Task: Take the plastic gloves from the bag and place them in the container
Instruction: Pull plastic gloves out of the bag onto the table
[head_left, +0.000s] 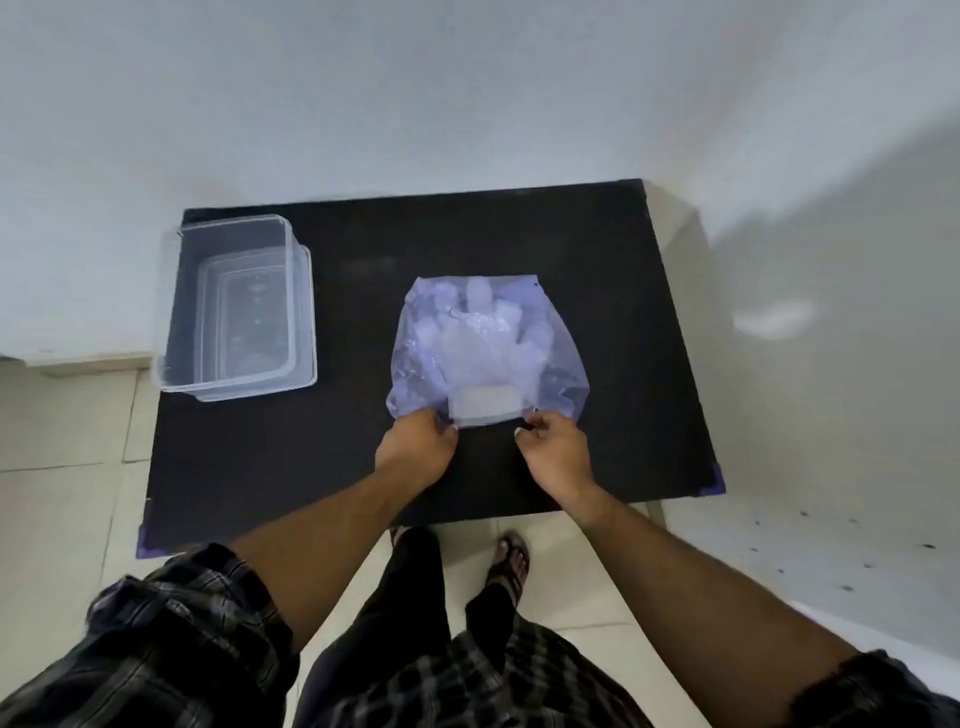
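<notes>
A translucent purple-tinted plastic bag (556, 358) lies flat in the middle of the black table (363, 467). Clear plastic gloves (480, 332) show through it, fingers pointing away from me. My left hand (415, 449) pinches the bag's near edge on the left of its opening. My right hand (553, 449) pinches the same edge on the right. A white strip sits between the two hands at the bag's mouth. The clear rectangular container (236, 306) stands open at the table's far left, apart from both hands.
A white wall rises behind the table. Pale floor tiles surround it, and my feet in sandals (511, 564) stand just below the table's near edge. The table's right edge runs close to a white ledge.
</notes>
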